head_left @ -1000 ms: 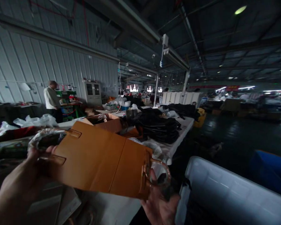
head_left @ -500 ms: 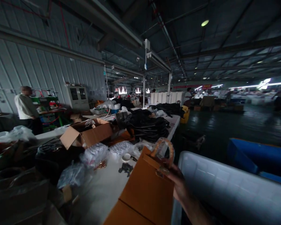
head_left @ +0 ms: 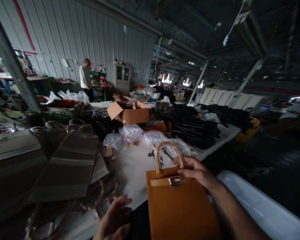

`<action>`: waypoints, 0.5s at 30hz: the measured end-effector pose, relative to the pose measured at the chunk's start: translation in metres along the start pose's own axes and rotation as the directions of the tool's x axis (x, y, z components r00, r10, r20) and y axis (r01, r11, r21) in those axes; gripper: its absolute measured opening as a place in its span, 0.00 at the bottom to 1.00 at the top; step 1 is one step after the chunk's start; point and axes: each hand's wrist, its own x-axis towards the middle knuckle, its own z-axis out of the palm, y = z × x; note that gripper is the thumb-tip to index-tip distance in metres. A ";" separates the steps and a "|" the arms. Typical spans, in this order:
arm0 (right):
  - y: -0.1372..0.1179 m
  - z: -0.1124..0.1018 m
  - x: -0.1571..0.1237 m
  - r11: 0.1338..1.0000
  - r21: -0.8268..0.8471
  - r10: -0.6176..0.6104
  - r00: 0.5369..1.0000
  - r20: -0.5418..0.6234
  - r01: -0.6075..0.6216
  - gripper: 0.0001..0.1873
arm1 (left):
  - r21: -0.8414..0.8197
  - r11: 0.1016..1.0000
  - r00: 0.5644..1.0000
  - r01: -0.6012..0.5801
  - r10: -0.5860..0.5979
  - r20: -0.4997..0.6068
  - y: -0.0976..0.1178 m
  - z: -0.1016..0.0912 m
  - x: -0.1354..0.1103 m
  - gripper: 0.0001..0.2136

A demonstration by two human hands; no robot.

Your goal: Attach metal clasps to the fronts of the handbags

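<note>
The table (head_left: 130,173) shows its white top b/w the grey bags (head_left: 70,163) on the L and the tan bag (head_left: 182,206) on the R. Its near edge peeks out just L of the tan bag, w/ a dark gap under it; the far R edge slants away past the black pile (head_left: 193,130). The tub (head_left: 260,203) sits on the R, its pale rim near the R forearm, w/ dark floor past it. Up the middle, plastic (head_left: 131,132) and the box (head_left: 136,116) take up room. The tan bag is up front, low and R of the middle, upright, w/ its handle (head_left: 157,163) on top and a shiny clasp (head_left: 175,181) facing the camera. The R hand (head_left: 195,171) comes from the low R corner, arm slanting up and L — its fingers are clamped on the bag's top by the handle's R foot. The L hand (head_left: 115,216) is low, near the tan bag but apart from it — fingers spread a bit, bent, pointing up and R. Brown loops (head_left: 100,196) lie just L of it.
</note>
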 end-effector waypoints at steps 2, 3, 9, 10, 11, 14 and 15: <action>0.014 0.025 0.028 1.000 -0.007 -0.004 0.996 0.088 0.005 0.23 | -0.086 0.989 0.992 -0.118 0.122 0.043 0.005 0.013 0.020 0.39; 0.023 0.035 0.041 1.000 -0.009 -0.005 0.994 0.112 0.006 0.23 | -0.128 0.978 0.983 -0.162 0.171 0.060 0.008 0.020 0.028 0.41; 0.062 0.064 0.093 0.995 -0.037 -0.083 0.982 0.171 0.090 0.25 | -0.053 0.954 0.956 -0.295 0.294 -0.015 0.015 0.032 0.067 0.42; 0.066 0.068 0.100 0.991 -0.054 -0.111 0.979 0.173 0.121 0.25 | 0.044 0.948 0.946 -0.316 0.319 -0.059 0.014 0.031 0.074 0.40; 0.071 0.072 0.106 0.986 -0.074 -0.138 0.976 0.166 0.152 0.24 | 0.159 0.930 0.931 -0.330 0.349 -0.110 0.012 0.029 0.080 0.37; 0.088 0.088 0.121 0.973 -0.099 -0.200 0.976 0.081 0.207 0.24 | 0.441 0.843 0.857 -0.309 0.448 -0.256 0.005 0.023 0.101 0.27; 0.096 0.095 0.125 0.974 -0.086 -0.208 0.977 0.040 0.211 0.24 | 0.491 0.819 0.835 -0.296 0.471 -0.283 0.003 0.021 0.108 0.24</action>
